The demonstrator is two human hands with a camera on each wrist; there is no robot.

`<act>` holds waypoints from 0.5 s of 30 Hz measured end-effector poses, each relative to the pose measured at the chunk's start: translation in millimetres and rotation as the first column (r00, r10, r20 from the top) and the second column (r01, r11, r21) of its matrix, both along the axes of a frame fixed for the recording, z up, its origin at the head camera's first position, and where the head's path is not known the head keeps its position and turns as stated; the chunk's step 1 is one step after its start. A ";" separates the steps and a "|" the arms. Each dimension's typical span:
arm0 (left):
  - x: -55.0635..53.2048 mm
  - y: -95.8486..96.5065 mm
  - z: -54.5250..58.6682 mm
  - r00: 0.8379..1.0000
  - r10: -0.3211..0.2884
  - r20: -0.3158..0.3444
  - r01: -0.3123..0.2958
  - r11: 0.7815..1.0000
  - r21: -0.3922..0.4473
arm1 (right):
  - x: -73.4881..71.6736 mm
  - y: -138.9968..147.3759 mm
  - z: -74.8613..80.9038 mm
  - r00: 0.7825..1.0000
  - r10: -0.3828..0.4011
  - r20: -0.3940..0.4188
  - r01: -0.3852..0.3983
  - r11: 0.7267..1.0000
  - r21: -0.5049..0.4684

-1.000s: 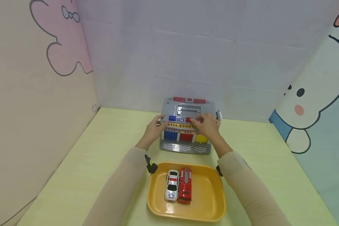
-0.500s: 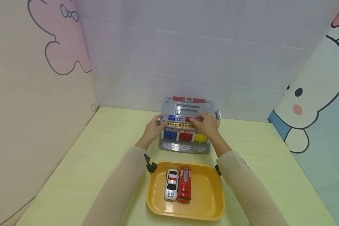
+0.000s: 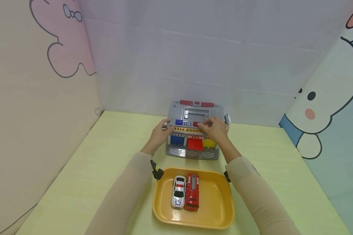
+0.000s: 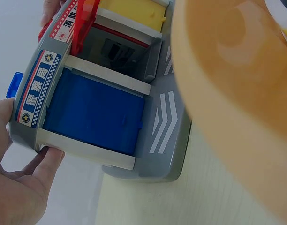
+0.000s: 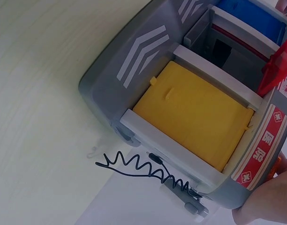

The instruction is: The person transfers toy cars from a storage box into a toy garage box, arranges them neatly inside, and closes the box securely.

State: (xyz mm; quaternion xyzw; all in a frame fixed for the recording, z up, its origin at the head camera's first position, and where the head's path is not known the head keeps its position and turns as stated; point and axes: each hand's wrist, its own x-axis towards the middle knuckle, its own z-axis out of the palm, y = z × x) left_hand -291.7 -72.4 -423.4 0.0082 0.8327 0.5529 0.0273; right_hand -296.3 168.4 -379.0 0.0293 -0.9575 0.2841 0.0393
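Note:
A grey toy garage [image 3: 176, 112] stands at the back of the table, with blue, red and yellow doors. My left hand [image 3: 159, 134] holds its left roof edge, thumb and fingers on either side. On the right, my right hand [image 3: 217, 131] grips the roof edge, its thumb at the red button [image 3: 195, 124]. The middle red door [image 3: 195, 144] is swung up and outward, and the wrist views show the grey bay behind it. Both the blue door [image 4: 94, 112] and the yellow door [image 5: 195, 112] are down.
An orange tray [image 3: 214, 199] lies in front of the garage. In it, a white police car [image 3: 178, 192] sits beside a red fire truck [image 3: 192, 195]. A dark coiled cord [image 5: 143, 168] hangs at the garage's right side by a small grey piece [image 5: 183, 194]. Walls border the table.
The garage's red door, down in both earlier frames, has swung open outward. Both hands have kept their places on the roof.

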 end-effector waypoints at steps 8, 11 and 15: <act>3.2 -0.8 2.6 1.000 -0.005 0.001 0.005 1.000 0.014 | 0.9 0.7 2.2 1.000 0.012 0.006 -0.012 1.000 0.005; 4.8 -0.8 4.0 1.000 -0.004 -0.007 0.004 1.000 -0.003 | 1.5 0.5 3.0 1.000 0.013 0.008 -0.013 1.000 -0.007; 5.4 -0.7 4.5 1.000 -0.005 -0.017 0.005 1.000 -0.018 | 1.8 -0.1 2.9 1.000 0.010 0.000 -0.010 0.999 -0.030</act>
